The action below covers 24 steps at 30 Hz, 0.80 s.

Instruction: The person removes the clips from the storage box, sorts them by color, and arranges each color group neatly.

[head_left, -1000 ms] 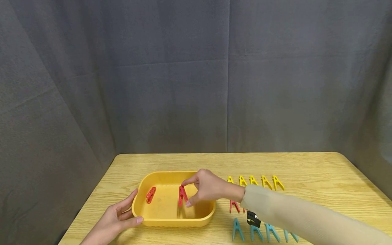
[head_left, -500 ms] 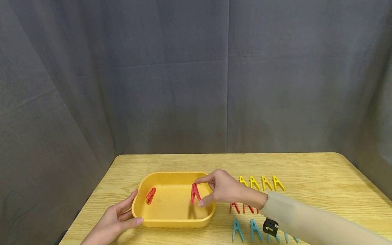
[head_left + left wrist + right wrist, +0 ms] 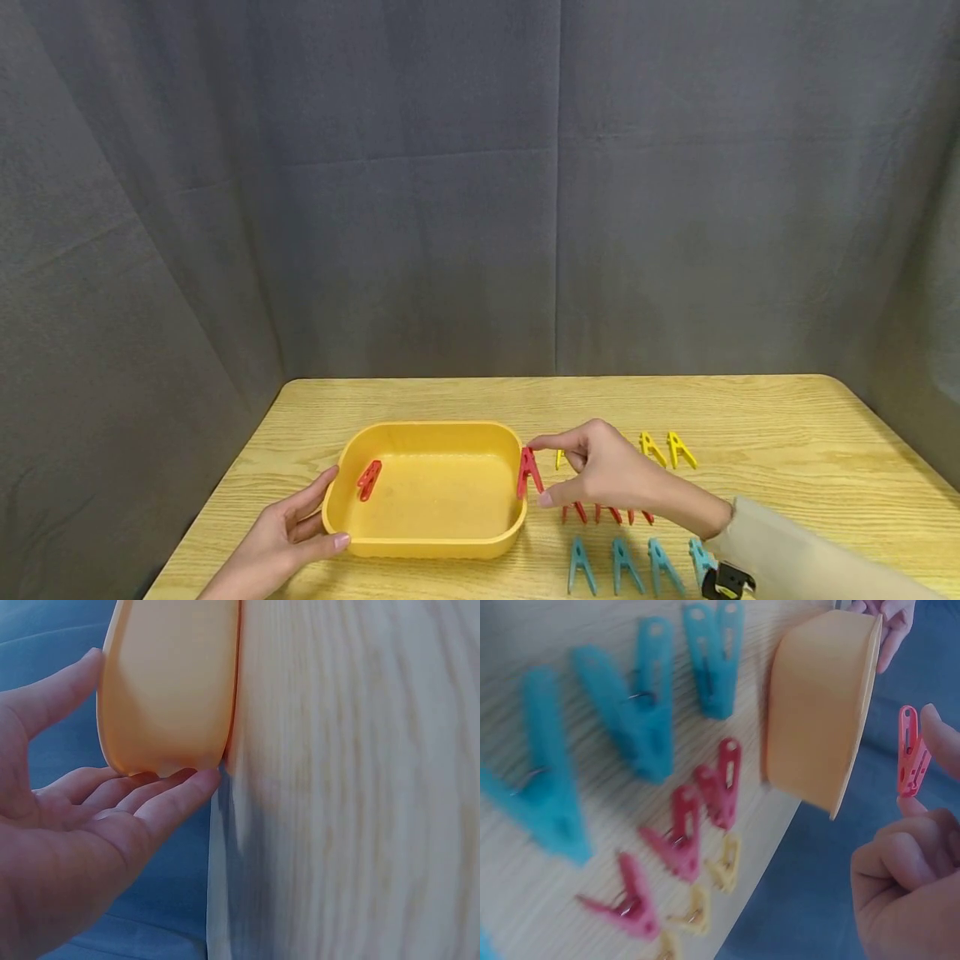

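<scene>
My right hand (image 3: 618,471) pinches a red clothespin (image 3: 527,472) between thumb and index finger at the right rim of a yellow plastic basin (image 3: 431,547). In the right wrist view, this clothespin (image 3: 910,754) appears apart from the basin wall (image 3: 817,705), its legs spread. My left hand (image 3: 273,537) rests against the basin's left end. The left wrist view shows that hand's fingers (image 3: 169,806) extended against the end wall and the thumb at the rim. Inside the basin, near its left side, lies another red clothespin (image 3: 368,480).
Right of the basin, clothespins lie in rows on the wooden table (image 3: 765,433): yellow ones (image 3: 678,450) at the back, red ones (image 3: 609,512) in the middle, teal ones (image 3: 581,567) in front. My right hand hides some yellow ones. A grey curtain (image 3: 420,250) stands behind the table.
My right hand has moved to the right with the red clothespin, from over the basin's interior to its right rim. The left hand and the basin have stayed in place.
</scene>
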{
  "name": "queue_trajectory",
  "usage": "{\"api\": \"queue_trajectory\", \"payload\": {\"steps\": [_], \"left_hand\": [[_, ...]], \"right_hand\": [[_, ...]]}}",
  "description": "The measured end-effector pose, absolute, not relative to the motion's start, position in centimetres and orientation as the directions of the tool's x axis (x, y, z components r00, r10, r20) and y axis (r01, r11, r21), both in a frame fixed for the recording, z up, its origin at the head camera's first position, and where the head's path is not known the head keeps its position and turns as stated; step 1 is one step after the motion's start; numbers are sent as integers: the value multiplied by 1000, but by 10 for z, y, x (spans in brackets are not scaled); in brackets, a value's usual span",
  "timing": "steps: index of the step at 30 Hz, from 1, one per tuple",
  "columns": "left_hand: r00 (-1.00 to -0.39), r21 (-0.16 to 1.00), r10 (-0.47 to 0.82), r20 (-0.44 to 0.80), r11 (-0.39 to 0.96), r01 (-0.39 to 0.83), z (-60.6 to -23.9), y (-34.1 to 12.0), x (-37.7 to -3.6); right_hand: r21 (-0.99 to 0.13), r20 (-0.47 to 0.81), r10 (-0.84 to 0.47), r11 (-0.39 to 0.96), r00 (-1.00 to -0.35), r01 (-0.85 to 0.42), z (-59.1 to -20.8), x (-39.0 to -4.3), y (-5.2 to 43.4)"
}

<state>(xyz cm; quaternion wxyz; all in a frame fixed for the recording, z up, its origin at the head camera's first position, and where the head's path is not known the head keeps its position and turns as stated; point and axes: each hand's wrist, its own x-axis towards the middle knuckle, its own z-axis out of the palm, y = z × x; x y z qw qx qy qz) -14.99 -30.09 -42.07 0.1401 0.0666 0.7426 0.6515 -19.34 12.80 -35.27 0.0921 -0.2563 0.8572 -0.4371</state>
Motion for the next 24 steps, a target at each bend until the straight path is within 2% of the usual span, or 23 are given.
{"api": "queue_trajectory", "payload": {"steps": [9,24], "left_hand": [[-955,983,264,-137,155,-98,-422,-302,-149],[-953,983,260,-154,142,-120,-422,-300,-150]], "right_hand": [[-846,71,-473,438,-878,-304,-362,-186,169],[-862,-19,-386,473,-922,-180,-380,-182,248]]}}
